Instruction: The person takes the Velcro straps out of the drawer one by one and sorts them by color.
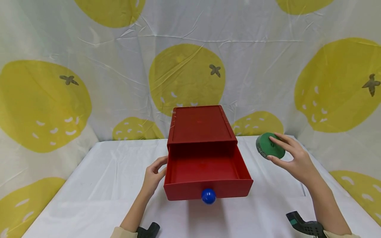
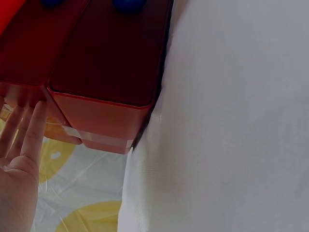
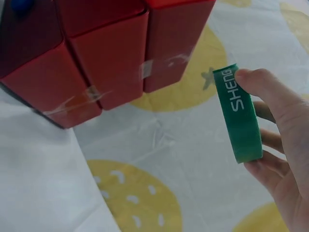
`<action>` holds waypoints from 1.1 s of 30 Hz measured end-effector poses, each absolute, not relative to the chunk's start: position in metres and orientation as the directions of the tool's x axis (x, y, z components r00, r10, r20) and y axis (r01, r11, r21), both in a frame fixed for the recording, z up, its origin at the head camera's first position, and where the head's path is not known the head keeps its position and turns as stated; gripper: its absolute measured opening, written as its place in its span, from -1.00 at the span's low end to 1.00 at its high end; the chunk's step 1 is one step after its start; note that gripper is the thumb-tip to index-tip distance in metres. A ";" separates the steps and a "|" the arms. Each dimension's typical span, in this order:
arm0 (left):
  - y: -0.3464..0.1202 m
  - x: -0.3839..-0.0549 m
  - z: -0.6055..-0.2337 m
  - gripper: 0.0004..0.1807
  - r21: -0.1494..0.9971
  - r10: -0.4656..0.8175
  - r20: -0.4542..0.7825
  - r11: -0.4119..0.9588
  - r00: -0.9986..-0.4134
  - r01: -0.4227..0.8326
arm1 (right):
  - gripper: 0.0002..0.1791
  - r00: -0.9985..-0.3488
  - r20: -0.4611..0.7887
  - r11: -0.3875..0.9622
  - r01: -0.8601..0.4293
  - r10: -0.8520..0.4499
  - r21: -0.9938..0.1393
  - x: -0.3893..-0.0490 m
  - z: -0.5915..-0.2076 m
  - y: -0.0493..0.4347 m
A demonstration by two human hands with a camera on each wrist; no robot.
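A red drawer unit (image 1: 199,121) stands on the table, its top drawer (image 1: 190,191) pulled out toward me with nothing visible inside. A blue round knob (image 1: 208,196) sits on that drawer's front. My left hand (image 1: 153,177) touches the unit's left side; in the left wrist view its fingers (image 2: 34,126) lie fairly straight against the red wall. To the right of the unit, in the air, my right hand (image 1: 295,158) grips a round green disc-like thing (image 1: 264,144) by its rim, between thumb and fingers. White letters "SHENG" mark its edge (image 3: 237,118).
Closed lower drawers with blue knobs (image 2: 129,5) show in the left wrist view. Clear tape (image 3: 77,100) runs across the unit's side. A white cloth (image 1: 113,172) covers the table, and a sheet with yellow fruit prints (image 1: 187,74) hangs behind and at both sides.
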State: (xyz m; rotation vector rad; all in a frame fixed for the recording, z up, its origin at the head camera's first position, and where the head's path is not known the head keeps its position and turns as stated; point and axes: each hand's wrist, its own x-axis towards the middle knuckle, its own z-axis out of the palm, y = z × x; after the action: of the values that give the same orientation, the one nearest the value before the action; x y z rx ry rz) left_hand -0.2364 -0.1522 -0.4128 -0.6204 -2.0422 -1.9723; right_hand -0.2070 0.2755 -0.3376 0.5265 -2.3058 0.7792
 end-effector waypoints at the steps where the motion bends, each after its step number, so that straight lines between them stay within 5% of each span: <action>1: -0.152 -0.236 -0.413 -0.60 0.890 0.138 0.451 0.001 -0.882 0.455 | -0.32 -0.723 0.674 0.749 -0.531 -0.156 -0.397 -0.208 -0.339 0.277; 33: -0.152 -0.236 -0.414 -0.62 0.888 0.121 0.456 0.000 -0.882 0.459 | -0.36 -0.852 0.523 0.816 -0.307 -0.007 -0.489 -0.238 -0.396 0.317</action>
State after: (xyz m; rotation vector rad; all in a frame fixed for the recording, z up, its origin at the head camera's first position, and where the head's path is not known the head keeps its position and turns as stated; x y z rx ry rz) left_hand -0.2363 -0.1520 -0.4139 -0.6076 -2.0278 -1.9684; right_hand -0.2384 0.3166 -0.3957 0.2327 -2.4874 0.7881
